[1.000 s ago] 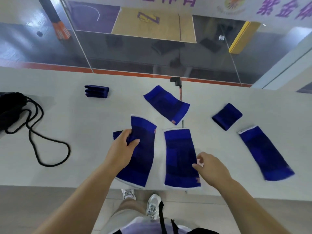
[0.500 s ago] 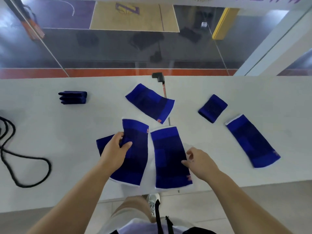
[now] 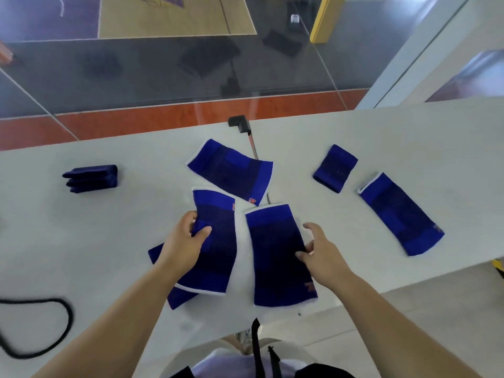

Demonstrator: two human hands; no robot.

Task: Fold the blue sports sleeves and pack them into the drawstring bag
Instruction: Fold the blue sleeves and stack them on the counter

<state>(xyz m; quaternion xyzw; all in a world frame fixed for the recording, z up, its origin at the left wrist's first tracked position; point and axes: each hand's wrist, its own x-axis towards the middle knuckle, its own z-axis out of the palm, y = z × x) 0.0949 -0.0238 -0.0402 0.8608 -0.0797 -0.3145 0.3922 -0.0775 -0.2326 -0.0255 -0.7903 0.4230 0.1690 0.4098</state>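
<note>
Several blue sports sleeves lie on the white table (image 3: 81,241). My left hand (image 3: 182,244) pinches the left edge of one sleeve (image 3: 218,241), which lies over another sleeve (image 3: 180,297) that shows beneath it. My right hand (image 3: 319,252) touches the right edge of a flat sleeve (image 3: 278,257) beside it, fingers apart. Farther off lie a flat sleeve (image 3: 231,170), a long sleeve (image 3: 401,214) at the right, a folded sleeve (image 3: 335,167) and a folded stack (image 3: 91,178) at the left. Only the bag's black drawstring (image 3: 35,323) shows, at the lower left.
A glass wall rises behind the table, with a black bracket (image 3: 240,124) at its base on the table's far edge. The table's near edge runs just under the two sleeves by my hands. My shoes and a black strap (image 3: 256,342) show below the edge.
The view has swung right and tilted, so the bag has left the frame and only its cord remains. My left hand has closed its pinch on the sleeve's edge. My right hand has barely shifted.
</note>
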